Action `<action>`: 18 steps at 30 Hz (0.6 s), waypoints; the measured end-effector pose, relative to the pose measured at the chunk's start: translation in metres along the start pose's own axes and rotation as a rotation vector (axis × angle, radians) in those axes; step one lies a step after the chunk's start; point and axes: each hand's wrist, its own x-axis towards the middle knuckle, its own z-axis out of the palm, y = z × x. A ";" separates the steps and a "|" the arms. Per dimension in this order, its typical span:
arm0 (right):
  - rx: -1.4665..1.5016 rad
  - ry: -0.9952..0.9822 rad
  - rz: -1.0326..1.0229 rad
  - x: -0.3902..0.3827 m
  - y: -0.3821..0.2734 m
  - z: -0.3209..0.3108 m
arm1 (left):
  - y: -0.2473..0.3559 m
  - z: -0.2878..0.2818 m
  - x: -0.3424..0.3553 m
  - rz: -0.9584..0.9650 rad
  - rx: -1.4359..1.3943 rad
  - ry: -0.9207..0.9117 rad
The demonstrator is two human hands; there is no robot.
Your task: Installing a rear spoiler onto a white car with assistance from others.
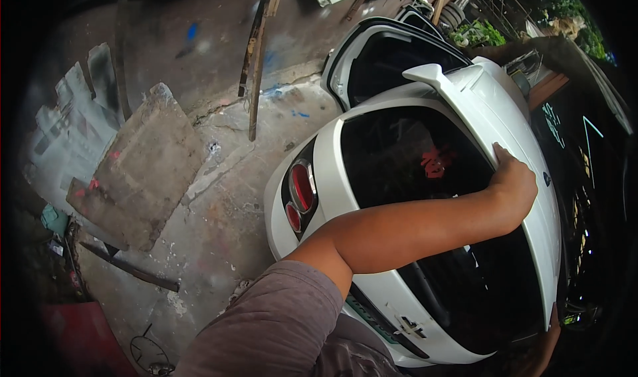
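A white hatchback car [313, 164] fills the right half, with red tail lights at its left and a dark rear window. My left arm stretches across that glass, and my left hand [513, 181] has its fingers curled over the edge of the white tailgate spoiler [465, 108]. At the lower right, my right hand [549, 330] is at the lower end of the tailgate's outer edge; its fingers are mostly hidden.
An open car door [355, 51] stands beyond the car. Left are stained panels [139, 164] on concrete ground, a red panel [83, 337], a dark curved strip [129, 267] and wooden strips [256, 98] against a wall. Dark glossy glass [588, 197] lines the right; foliage is behind.
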 end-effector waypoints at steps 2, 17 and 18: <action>-0.181 -0.013 -0.094 0.003 -0.001 -0.003 | -0.006 -0.008 -0.003 0.034 -0.012 -0.049; -0.959 0.052 -0.413 0.014 0.006 -0.014 | 0.051 -0.015 -0.005 0.311 0.062 -0.163; -0.911 0.079 -0.362 0.014 0.011 -0.019 | 0.087 -0.008 -0.004 0.422 0.054 -0.107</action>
